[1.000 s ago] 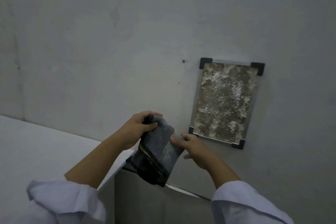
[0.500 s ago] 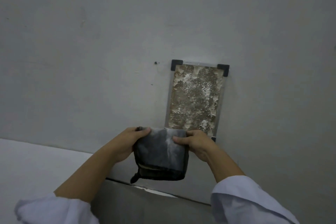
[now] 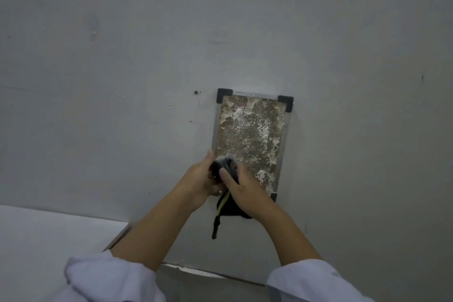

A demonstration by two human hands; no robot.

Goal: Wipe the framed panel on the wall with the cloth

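A framed panel (image 3: 250, 135) hangs on the grey wall, with a silver rim, black corner caps and a brown surface blotched with white foam. A dark grey cloth (image 3: 229, 206) is bunched in front of the panel's lower left corner, a thin strap dangling below it. My left hand (image 3: 199, 181) grips the cloth from the left. My right hand (image 3: 245, 191) closes over it from the right and covers the panel's bottom edge. The panel's lower left corner cap is hidden behind my hands.
A small dark screw (image 3: 196, 92) sits in the wall just left of the panel's top. A white surface (image 3: 49, 240) lies at the lower left, and a grey ledge (image 3: 208, 287) runs along the wall's foot between my white sleeves.
The cloth was held spread flat between both hands below the panel; now it is bunched up and raised against the panel's lower left corner, with my hands close together.
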